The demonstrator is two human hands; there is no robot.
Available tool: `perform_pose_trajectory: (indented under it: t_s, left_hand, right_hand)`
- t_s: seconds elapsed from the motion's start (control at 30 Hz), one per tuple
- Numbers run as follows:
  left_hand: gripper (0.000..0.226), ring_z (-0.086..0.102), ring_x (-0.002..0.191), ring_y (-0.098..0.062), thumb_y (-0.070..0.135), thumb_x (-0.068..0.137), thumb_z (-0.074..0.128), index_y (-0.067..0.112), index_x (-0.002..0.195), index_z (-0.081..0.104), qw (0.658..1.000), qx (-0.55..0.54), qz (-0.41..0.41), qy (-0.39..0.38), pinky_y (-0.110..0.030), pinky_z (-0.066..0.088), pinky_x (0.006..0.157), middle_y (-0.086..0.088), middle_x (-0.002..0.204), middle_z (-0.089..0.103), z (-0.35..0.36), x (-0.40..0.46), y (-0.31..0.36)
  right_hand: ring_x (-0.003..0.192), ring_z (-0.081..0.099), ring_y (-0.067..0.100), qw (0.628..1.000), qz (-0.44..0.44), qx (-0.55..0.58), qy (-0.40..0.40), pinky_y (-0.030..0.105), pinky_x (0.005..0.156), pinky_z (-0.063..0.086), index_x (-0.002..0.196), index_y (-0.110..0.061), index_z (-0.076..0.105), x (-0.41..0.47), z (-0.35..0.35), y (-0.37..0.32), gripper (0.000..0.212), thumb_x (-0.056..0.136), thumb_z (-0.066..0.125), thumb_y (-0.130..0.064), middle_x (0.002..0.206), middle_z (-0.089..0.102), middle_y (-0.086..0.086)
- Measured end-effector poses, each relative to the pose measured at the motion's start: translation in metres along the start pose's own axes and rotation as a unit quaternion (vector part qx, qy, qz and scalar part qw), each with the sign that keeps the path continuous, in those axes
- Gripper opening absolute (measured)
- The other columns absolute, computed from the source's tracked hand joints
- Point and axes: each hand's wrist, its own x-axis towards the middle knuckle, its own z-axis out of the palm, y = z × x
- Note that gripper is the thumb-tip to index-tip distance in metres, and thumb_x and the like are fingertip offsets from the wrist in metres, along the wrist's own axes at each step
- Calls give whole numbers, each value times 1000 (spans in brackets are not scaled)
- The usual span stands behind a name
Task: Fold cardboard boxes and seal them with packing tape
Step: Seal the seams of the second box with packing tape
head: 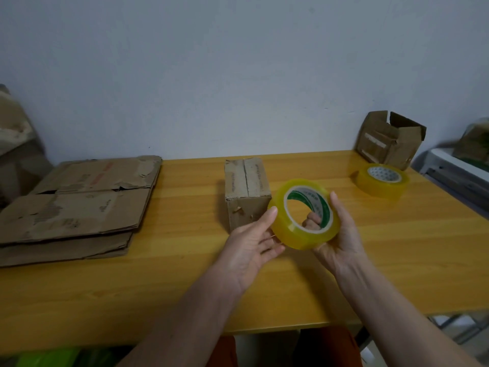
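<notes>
Right hand (341,242): grips the yellowish translucent tape roll with a green-and-white core (304,213), fingers curled through the core, thumb along the outer rim.
Left hand (251,242): fingers relaxed and straight, thumb tip touching the roll's left edge.
Tape roll: held above the yellow wooden bench (185,274), just in front of the small closed brown cardboard box (246,192).
Left of bench: stack of flattened worn cardboard boxes (79,205).
Far right: second yellowish tape roll (381,181) lying flat, near an open-flapped cardboard box (389,139).

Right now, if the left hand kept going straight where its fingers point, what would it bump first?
Probably the yellow tape roll held by the right hand; the left hand's fingertips look almost on it.
</notes>
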Motion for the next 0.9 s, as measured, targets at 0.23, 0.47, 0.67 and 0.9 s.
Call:
perform_pose_trajectory:
  t_s: [0.23,0.47,0.67,0.9]
  left_hand:
    - [51,69,95,-21,7,69,73,5,119,62,997,-7,24,-74,-42,53,94,-11,102,73,1,4,5]
    - [54,66,106,-26,3,74,68,10,127,59,994,59,39,-80,-44,53,94,-11,112,70,-21,11,18]
    - [28,65,109,-29,2,93,55,1,120,61,995,69,65,-36,-37,55,91,-17,114,69,-22,16,10]
    - [21,70,100,-23,17,98,53,4,105,67,992,71,89,46,-37,55,88,-13,101,74,-14,18,-4]
  right_hand:
    - [55,49,15,995,33,-56,-70,27,54,47,104,-8,60,6,-11,0,56,71,76,-49,68,52,5]
    - [62,45,14,987,5,-127,-96,28,65,44,97,-9,59,-5,5,-12,26,86,62,-32,66,48,2]
    - [67,60,16,968,-23,-183,-172,29,58,54,83,-10,74,-18,18,-17,21,86,54,-17,75,65,6]
    - [79,66,17,963,-12,-175,-204,34,71,58,125,2,57,-20,23,-14,38,92,47,-14,95,69,10]
